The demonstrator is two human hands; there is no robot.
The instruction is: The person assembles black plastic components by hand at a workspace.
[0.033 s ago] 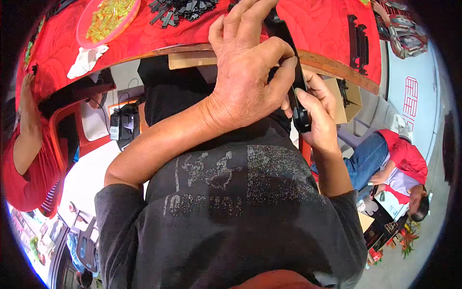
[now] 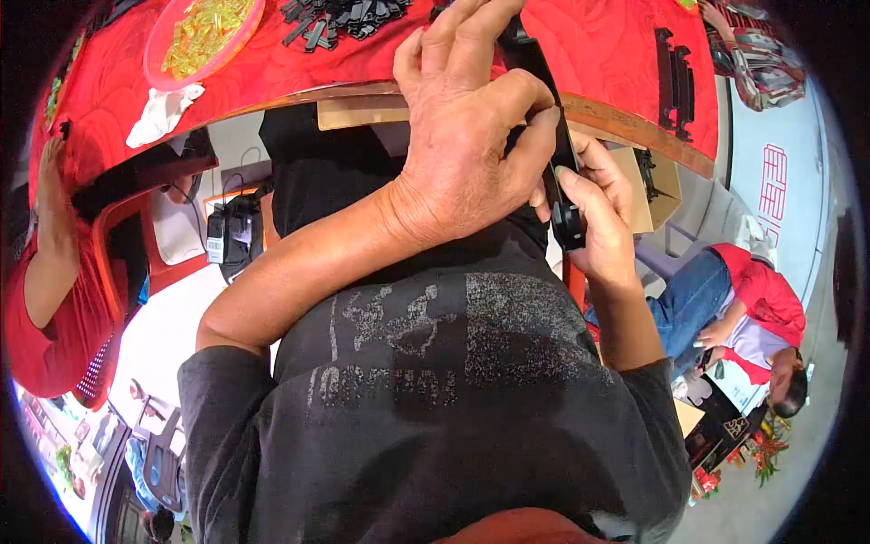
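Note:
A long, narrow black bar (image 2: 536,68) runs on a slant from the table's near edge down toward my chest. My left hand (image 2: 467,136) reaches across it from above, its thumb and forefinger closed on the bar's middle and its other fingers stretched toward the upper end. Lower down, my right hand (image 2: 600,204) grips the bar near its bottom end, the thumb lying along it. A rounded black fitting shows at that lower end. What lies beneath my left palm is hidden.
Ahead, a red-covered table (image 2: 598,54) bears a pink basin (image 2: 152,63) of yellow clear pieces, a pile of small black parts (image 2: 349,20), a white cloth (image 2: 163,116) and several black bars (image 2: 675,86). An open cardboard box (image 2: 642,186) stands below. People sit on both sides.

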